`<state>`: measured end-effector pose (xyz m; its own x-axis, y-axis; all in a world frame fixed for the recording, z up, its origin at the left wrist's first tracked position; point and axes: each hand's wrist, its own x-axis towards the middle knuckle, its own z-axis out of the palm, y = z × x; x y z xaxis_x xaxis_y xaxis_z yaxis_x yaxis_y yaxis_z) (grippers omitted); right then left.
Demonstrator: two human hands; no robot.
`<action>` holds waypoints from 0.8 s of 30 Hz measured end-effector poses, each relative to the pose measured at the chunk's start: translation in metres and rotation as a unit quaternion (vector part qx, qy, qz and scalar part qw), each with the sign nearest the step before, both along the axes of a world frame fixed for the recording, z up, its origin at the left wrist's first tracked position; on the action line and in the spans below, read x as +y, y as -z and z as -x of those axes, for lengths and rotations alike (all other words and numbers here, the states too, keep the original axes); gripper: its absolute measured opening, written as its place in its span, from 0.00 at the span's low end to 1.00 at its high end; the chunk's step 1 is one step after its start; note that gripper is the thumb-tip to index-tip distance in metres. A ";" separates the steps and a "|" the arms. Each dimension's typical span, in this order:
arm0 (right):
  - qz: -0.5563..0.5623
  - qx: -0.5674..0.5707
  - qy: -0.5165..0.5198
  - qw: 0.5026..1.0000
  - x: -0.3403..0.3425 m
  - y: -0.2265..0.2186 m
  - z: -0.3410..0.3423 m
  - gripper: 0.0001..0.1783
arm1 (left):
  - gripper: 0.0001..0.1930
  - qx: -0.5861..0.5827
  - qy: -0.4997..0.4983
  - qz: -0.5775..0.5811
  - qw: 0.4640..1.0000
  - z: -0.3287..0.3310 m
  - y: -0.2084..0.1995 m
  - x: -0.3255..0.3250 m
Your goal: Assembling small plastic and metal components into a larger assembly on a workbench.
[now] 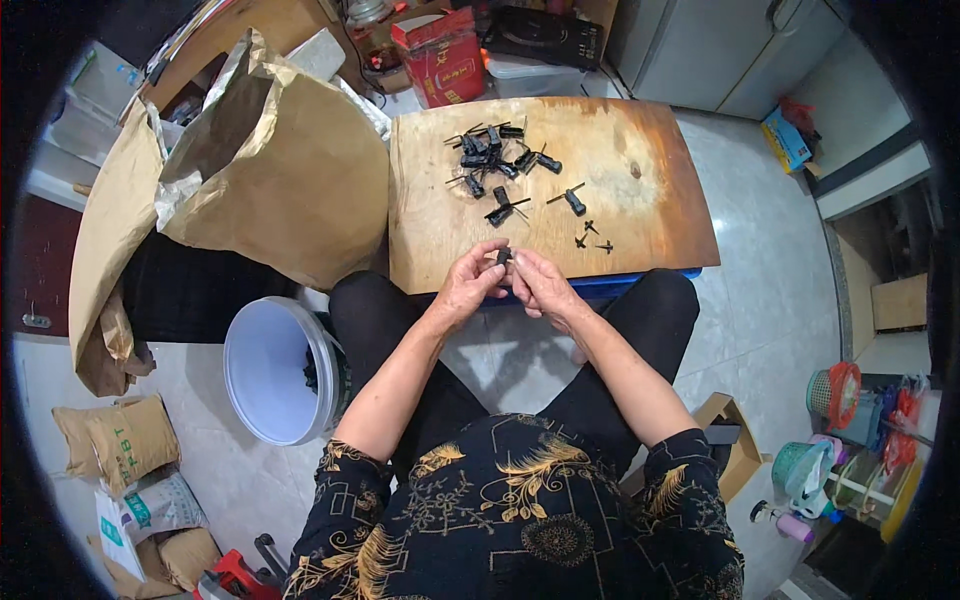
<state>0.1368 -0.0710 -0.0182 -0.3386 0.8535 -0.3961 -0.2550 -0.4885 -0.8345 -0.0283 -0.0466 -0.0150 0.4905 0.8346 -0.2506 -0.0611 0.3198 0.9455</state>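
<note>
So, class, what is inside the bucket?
Inside the bucket, a few dark pieces show low against its right side. That side's wall hides the rest, so their full number can't be seen.

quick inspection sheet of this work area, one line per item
surface: wooden board, stained brown along its right side
job's things: small black part at the fingertips; pile of black parts with rods and three tiny black pieces on the board
clutter: large brown paper bag and white bucket at left; red box beyond the board
hands: left hand holds the part; right hand meets it, grip unclear
cables: nothing clearly seen
surroundings: tiled floor, grey cabinet
</note>
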 end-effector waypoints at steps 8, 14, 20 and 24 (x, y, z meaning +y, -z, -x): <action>0.009 -0.009 0.003 1.000 0.004 -0.005 0.014 0.22 | 0.20 -0.017 -0.038 -0.003 0.999 -0.001 0.013 0.003; 0.017 -0.004 0.010 1.000 0.010 0.003 0.015 0.18 | 0.19 -0.015 -0.050 -0.015 0.999 -0.003 0.021 0.006; 0.043 0.018 0.004 0.999 0.017 0.003 0.019 0.16 | 0.19 0.074 -0.096 -0.092 0.988 -0.005 0.028 0.006; 0.041 -0.017 -0.014 0.999 0.023 0.008 0.020 0.16 | 0.19 0.129 -0.096 -0.124 0.979 -0.007 0.025 0.005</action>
<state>0.1168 -0.0480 -0.0262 -0.3470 0.8080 -0.4761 -0.2126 -0.5622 -0.7992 -0.0214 -0.0413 -0.0402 0.2663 0.9560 -0.1230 0.1535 0.0839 0.9846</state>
